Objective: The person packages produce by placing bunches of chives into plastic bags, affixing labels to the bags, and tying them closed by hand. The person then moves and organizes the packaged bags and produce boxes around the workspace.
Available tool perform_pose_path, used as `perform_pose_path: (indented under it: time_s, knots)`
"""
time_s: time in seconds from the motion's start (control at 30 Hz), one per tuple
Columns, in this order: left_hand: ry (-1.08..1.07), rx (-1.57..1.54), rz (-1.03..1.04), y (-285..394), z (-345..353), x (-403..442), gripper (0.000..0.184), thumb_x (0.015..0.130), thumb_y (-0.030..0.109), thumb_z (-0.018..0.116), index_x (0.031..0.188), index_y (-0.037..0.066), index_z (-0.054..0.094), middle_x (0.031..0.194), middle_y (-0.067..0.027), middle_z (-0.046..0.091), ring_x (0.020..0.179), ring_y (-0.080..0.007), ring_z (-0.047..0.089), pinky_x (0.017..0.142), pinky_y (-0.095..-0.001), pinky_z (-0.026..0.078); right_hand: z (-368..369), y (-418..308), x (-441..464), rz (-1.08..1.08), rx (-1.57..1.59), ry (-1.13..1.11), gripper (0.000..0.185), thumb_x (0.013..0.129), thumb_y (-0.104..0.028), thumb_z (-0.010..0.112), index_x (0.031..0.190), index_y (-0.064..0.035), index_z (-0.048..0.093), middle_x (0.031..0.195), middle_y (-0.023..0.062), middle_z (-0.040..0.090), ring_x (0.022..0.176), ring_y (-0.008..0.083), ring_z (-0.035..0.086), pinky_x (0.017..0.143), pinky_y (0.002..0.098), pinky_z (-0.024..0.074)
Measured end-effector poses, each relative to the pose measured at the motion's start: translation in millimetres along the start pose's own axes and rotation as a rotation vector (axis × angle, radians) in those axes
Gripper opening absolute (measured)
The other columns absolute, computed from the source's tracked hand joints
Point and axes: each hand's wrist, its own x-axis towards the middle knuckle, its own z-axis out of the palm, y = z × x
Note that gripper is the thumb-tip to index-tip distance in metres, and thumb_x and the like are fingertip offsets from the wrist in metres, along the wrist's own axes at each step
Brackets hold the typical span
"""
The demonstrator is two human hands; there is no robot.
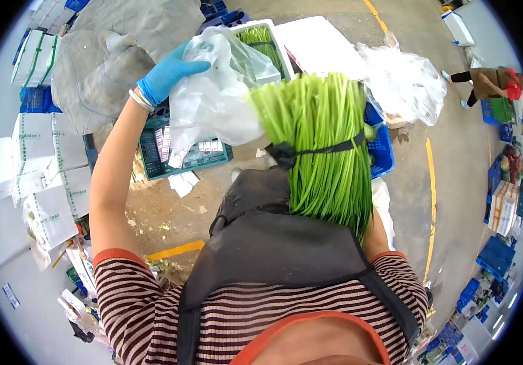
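Note:
My left hand [167, 74], in a blue glove, grips the rim of a clear plastic bag [216, 100] and holds it up. A thick bundle of garlic chives [331, 164], tied with a black band [334, 146], stands in front of my chest, its pale ends away from me and blurred. My right forearm [376, 234] runs behind the bundle and bears it; the fingers are hidden there. Beyond the bag, a white foam box [283, 52] contains another banded bunch of chives [260, 41].
A green crate [152, 164] with printed labels is below the bag. A blue crate [383, 149] stands right of the bundle, beside crumpled clear plastic [407, 82]. White boxes [42, 146] are stacked at left. Another person [487, 82] is at far right.

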Motion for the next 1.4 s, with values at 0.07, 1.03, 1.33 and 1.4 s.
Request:
perform_pose_path:
  time_s: [0.07, 1.03, 1.33, 1.4]
  knots:
    - [-0.126, 0.119, 0.074, 24, 1, 10, 0.047, 0.089, 0.019, 0.065, 0.131, 0.003, 0.053, 0.117, 0.0010, 0.060, 0.102, -0.0059, 0.053, 0.089, -0.0221, 0.044, 10, -8, 44, -0.123, -0.029, 0.026, 0.030, 0.093, -0.027, 0.053, 0.112, -0.0050, 0.059, 0.102, 0.0050, 0.063, 0.084, 0.0127, 0.059, 0.077, 0.0283, 0.0482]
    - [1.483, 0.004, -0.033, -134, 137, -307, 0.044, 0.081, -0.003, 0.058, 0.125, -0.001, 0.054, 0.116, -0.0165, 0.056, 0.108, -0.0311, 0.055, 0.093, -0.0360, 0.044, 197, -91, 80, -0.164, 0.117, -0.791, 0.036, 0.093, -0.038, 0.051, 0.114, -0.0098, 0.059, 0.103, 0.0056, 0.063, 0.086, 0.0158, 0.059, 0.077, 0.0312, 0.0488]
    - [1.122, 0.763, -0.078, -171, 162, -558, 0.053, 0.074, -0.003, 0.064, 0.125, 0.005, 0.056, 0.110, -0.0136, 0.062, 0.071, -0.0269, 0.064, 0.056, -0.0343, 0.051, 340, -124, 10, -0.096, 0.055, -0.946, 0.038, 0.093, -0.042, 0.050, 0.114, -0.0113, 0.059, 0.104, 0.0058, 0.063, 0.087, 0.0168, 0.059, 0.077, 0.0321, 0.0490]
    - [0.853, 0.817, -0.320, -219, 206, -600, 0.059, 0.074, -0.002, 0.066, 0.131, 0.006, 0.051, 0.112, -0.0146, 0.062, 0.074, -0.0275, 0.064, 0.058, -0.0362, 0.051, 377, -131, -3, -0.075, 0.045, -0.986, 0.039, 0.093, -0.043, 0.050, 0.115, -0.0116, 0.059, 0.104, 0.0058, 0.063, 0.087, 0.0170, 0.059, 0.077, 0.0323, 0.0491]
